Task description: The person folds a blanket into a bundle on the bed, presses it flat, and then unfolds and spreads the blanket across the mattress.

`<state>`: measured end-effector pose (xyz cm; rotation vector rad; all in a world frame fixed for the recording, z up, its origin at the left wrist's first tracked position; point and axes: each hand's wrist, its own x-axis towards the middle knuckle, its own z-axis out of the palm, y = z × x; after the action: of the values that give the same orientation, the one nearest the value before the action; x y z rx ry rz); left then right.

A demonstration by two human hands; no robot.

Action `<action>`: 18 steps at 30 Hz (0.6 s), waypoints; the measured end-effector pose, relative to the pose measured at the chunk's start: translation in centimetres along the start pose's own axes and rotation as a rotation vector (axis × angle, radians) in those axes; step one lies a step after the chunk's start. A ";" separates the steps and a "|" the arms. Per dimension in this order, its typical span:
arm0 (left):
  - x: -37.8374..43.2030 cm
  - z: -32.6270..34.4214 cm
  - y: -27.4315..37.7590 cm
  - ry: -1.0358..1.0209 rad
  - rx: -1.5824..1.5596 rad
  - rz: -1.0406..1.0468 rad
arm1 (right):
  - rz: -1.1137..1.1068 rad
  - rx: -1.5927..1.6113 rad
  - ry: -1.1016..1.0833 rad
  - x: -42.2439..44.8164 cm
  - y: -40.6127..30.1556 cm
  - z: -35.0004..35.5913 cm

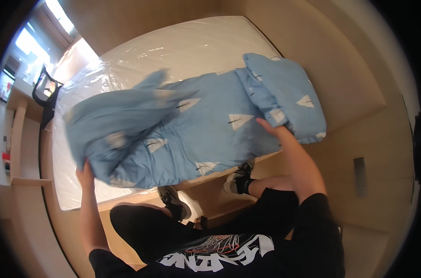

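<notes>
A light blue quilt [210, 121] printed with white trees lies across a mattress [182, 45] wrapped in clear plastic. My left hand [86, 172] grips the quilt's left end, its fingers mostly hidden by the cloth. There the fabric is lifted, turned over towards the middle and blurred by motion. At the other end, part of the quilt is doubled over into a thick fold [297, 100]. My right hand [273, 128] holds the near edge beside that fold, thumb lying on the cloth and the other fingers hidden.
Wooden panels [339, 76] enclose the bed at the back and right. A black-framed chair [45, 90] and wooden shelving [21, 139] stand at the left. My shoes [172, 201] rest below the bed's near edge. A dark recessed handle [360, 177] sits in the right panel.
</notes>
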<state>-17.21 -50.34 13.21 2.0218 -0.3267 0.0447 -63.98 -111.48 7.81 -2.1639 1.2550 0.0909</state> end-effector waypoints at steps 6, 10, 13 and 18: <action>-6.3 -18.4 -14.7 0.077 0.249 -0.728 | -0.110 -0.467 0.744 1.0 -5.1 -14.2; -3.1 -10.7 -12.7 0.029 0.784 -0.154 | 0.430 -0.841 1.347 6.7 -0.3 -21.5; 2.8 -4.7 -5.9 -0.110 0.818 0.305 | 0.000 -0.995 1.110 9.6 -4.7 -19.9; 14.4 11.5 -1.6 -0.396 0.950 0.405 | -0.331 -0.759 0.182 18.5 -9.7 -11.0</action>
<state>-4.21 -62.80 8.98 2.8609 -1.1307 0.0571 -48.79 -128.14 14.78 -3.0665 1.0306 0.2729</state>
